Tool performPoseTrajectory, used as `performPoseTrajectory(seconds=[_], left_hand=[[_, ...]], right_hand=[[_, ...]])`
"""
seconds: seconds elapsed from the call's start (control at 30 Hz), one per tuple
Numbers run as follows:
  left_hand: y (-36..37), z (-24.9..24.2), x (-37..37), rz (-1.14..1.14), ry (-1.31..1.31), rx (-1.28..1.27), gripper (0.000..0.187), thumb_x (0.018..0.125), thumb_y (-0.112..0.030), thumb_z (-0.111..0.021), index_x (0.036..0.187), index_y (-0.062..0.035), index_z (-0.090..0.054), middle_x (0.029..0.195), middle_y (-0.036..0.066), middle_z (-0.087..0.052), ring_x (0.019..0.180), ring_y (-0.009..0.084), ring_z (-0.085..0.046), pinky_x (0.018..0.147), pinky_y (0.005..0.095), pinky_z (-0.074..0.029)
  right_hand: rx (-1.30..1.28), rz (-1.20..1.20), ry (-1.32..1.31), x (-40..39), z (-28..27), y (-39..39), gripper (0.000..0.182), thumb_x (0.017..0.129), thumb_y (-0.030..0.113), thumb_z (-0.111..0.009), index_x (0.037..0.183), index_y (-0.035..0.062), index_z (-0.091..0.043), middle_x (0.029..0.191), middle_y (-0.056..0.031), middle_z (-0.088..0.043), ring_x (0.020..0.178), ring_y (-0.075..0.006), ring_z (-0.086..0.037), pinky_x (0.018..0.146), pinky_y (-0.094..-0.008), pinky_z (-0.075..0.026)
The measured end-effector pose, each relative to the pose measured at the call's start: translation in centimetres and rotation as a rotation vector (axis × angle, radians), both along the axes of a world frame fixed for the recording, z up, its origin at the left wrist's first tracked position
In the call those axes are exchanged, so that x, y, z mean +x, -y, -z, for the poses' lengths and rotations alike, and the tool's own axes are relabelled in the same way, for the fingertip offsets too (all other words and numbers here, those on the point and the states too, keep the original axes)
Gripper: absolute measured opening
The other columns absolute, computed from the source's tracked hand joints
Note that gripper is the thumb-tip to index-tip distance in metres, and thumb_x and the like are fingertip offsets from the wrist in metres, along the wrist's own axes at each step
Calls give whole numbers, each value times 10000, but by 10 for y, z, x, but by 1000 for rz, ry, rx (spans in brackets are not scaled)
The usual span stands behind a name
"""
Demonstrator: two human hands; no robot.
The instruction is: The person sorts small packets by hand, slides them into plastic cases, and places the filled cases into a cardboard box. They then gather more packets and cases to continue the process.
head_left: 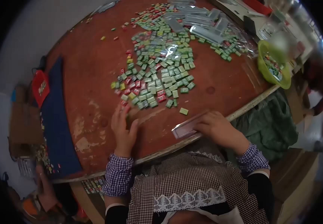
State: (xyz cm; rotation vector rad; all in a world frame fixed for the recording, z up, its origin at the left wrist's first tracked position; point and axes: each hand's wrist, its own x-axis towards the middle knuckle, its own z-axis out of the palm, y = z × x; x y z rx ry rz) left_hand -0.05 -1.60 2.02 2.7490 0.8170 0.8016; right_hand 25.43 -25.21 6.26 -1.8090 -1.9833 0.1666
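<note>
My right hand (215, 128) holds a clear plastic case (185, 128) near the table's front edge, its fingers closed on the case's right end. To the left, my left hand (125, 128) reaches over the red-brown table (90, 74) with fingers apart, its fingertips at the red pieces (125, 105) at the lower left of the pile. Whether it touches them is blurred. Many small green, red and yellow wrapped pieces (169, 71) spread up the table. One yellow-green piece (183, 111) lies alone just above the case.
More clear cases (206, 33) are heaped at the back right. A green basket (274, 71) with pieces stands at the right edge. On the left are a blue cloth (58, 127), a red container (41, 87) and another person's hand (46, 188).
</note>
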Motion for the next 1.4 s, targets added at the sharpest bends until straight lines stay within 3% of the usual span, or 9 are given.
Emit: performPoseTrajectory(seconds=[0.13,0.23,0.47,0.67,0.77,0.9,1.1,1.3,1.4], left_hand=[[5,-9,28,234,73,-189,390,767,-107,-711,1149,-85,-635,1237,120,-570,1130,290,-523,958,417,-386],[9,-10,54,389,30,-153,367,770,-106,-674,1134,-77,-638,1212,108,-585,1126,275,-533,947,405,-398],[7,-12,122,685,-82,117,308,761,-94,-616,1065,-89,-665,1081,48,-640,995,234,-592,838,374,-449],[16,-43,73,812,-37,74,260,761,-128,-575,1000,-52,-646,1041,64,-629,928,237,-595,799,355,-489],[25,-27,43,892,-184,42,272,752,-131,-581,1005,-63,-652,1051,58,-632,929,239,-588,803,354,-493],[16,-16,22,826,-161,16,290,737,-115,-609,1017,-84,-678,1050,43,-658,973,245,-602,815,356,-506],[8,-16,-4,745,-199,4,293,781,-155,-616,1064,-102,-669,1153,30,-641,1060,233,-576,919,386,-463],[20,-19,29,748,-288,-124,463,905,-370,-551,1307,-140,-546,1396,31,-490,1330,252,-391,1087,454,-316],[19,-5,18,813,-432,-115,554,931,-514,-464,1371,-179,-491,1472,4,-412,1413,246,-281,1149,478,-202]], right_hand=[[-8,-106,-104,-3,-2,-39,228,760,126,-674,983,78,-664,844,-96,-585,845,-287,-596,756,-401,-479],[155,168,-116,17,-2,-54,205,767,94,-693,968,65,-664,839,-108,-601,815,-305,-603,709,-398,-497],[50,201,-106,-5,27,-62,219,777,126,-678,965,36,-611,897,-144,-573,822,-336,-590,705,-426,-498],[53,304,-169,-11,12,-36,206,739,114,-678,901,52,-568,836,-129,-579,777,-336,-600,674,-438,-492],[52,95,-175,-46,15,-45,187,739,132,-665,882,60,-569,821,-126,-591,743,-333,-601,644,-444,-481],[-33,180,-59,-55,30,-61,132,752,157,-642,826,69,-578,722,-125,-602,677,-337,-602,609,-450,-469],[-257,139,-237,-29,16,-54,160,763,179,-667,852,57,-614,773,-128,-631,732,-331,-628,652,-441,-496],[173,-15,-133,-16,17,-99,186,791,91,-646,971,46,-665,1044,-125,-639,932,-319,-619,764,-405,-510],[107,-117,10,-17,25,-95,242,781,100,-664,1016,42,-667,1122,-121,-622,992,-310,-605,823,-396,-497]])
